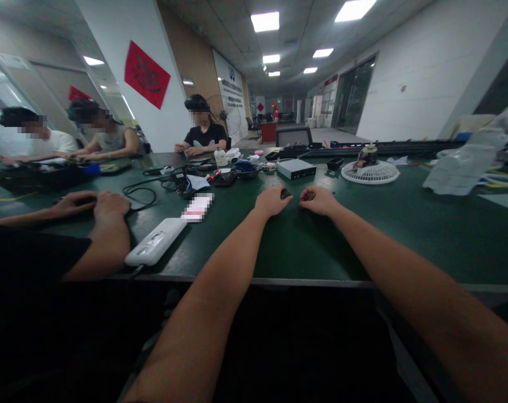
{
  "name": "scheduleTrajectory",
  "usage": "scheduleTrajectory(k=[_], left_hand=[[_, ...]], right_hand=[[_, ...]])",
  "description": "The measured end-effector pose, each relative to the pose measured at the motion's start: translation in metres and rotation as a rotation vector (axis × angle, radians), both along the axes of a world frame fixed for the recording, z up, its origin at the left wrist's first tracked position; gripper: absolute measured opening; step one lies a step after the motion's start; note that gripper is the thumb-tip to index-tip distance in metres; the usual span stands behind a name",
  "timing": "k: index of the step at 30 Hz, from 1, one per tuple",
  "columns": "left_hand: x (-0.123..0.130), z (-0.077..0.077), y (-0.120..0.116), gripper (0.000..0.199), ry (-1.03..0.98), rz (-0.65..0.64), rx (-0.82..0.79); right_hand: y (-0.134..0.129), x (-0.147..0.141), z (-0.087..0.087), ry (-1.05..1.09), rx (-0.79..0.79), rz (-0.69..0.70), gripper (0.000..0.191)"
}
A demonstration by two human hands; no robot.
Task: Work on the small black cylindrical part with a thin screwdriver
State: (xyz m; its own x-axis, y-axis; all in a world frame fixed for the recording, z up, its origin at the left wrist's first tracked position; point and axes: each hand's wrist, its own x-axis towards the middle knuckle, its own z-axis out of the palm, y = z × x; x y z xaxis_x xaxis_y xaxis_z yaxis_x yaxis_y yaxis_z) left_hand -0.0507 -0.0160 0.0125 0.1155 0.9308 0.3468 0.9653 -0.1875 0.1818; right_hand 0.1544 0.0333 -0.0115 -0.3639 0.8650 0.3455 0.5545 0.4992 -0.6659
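Note:
My left hand (273, 201) is closed around a small dark flat piece (285, 193), held between thumb and fingers just above the green table (313, 252). Its exact kind is too small to tell. Facing it, a short gap away, my right hand (320, 201) has its fingers curled in. Something small and reddish-brown (307, 195) shows inside those fingers, but I cannot make out what it is. Just beyond both hands lies a grey metal box (296, 169) shaped like a disc drive. A small black tray (335, 163) sits to its right.
A white fan grille with a motor (370, 171) and plastic bags (464, 162) lie at right. On the left are a white power bank (157, 240), a phone (198, 207), black cables (142, 190) and a neighbour's hands (97, 204). Several people sit around the table.

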Motion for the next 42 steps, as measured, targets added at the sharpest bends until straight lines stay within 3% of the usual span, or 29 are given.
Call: scheduleTrajectory(k=[7,13,17,21,28,34,38,42], left_hand=[[-0.001,-0.004,0.005,0.051,0.001,0.008,-0.004],[-0.002,-0.003,0.005,0.051,-0.004,-0.004,-0.013],[-0.001,-0.002,0.003,0.051,0.004,0.006,-0.009],[-0.001,-0.002,0.003,0.049,0.005,0.011,-0.006],[-0.002,-0.003,0.005,0.051,-0.001,0.003,-0.005],[-0.001,-0.002,0.003,0.052,0.007,0.013,-0.018],[-0.002,-0.001,0.002,0.053,0.002,-0.001,-0.022],[-0.002,-0.002,0.004,0.052,0.003,0.001,-0.013]], right_hand=[[-0.007,0.005,0.017,-0.038,-0.014,-0.008,0.006],[-0.022,0.008,0.033,0.079,-0.021,-0.154,0.053],[-0.016,0.006,0.029,0.177,-0.087,-0.010,0.040],[-0.010,0.006,0.021,-0.013,0.035,0.084,0.031],[-0.019,0.010,0.034,-0.077,0.129,-0.085,0.043],[-0.012,0.009,0.024,-0.080,0.049,0.087,0.020],[-0.009,0.012,0.018,-0.182,0.020,0.176,0.029],[-0.007,0.016,0.019,-0.126,-0.099,0.276,0.027]])
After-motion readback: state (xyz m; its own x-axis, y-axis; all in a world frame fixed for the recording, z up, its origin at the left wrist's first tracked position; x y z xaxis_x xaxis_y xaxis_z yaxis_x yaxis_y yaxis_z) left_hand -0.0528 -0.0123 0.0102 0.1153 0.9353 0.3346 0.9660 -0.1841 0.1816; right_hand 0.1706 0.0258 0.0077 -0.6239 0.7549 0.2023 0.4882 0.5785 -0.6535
